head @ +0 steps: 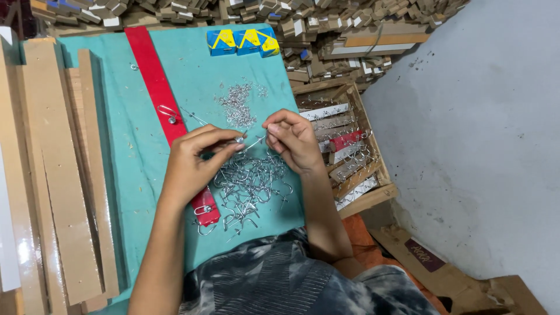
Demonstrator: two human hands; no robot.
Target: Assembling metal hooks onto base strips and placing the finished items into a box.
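My left hand (198,157) and my right hand (291,140) meet over a teal cloth (140,146) on the work surface. Between their fingertips they pinch a small metal hook piece (252,142), each hand holding one end. Just below the hands lies a pile of larger metal hooks (251,186). A heap of small metal rings and eyelets (236,104) lies just beyond the hands. A long red strip (153,76) with metal clips on it runs diagonally under my left hand.
Long wooden slats (58,175) lie along the left. A wooden crate (350,149) with finished pieces stands to the right. Three blue and yellow boxes (243,41) sit at the far edge. Stacked small wooden blocks (326,23) fill the back. A grey wall (478,134) stands right.
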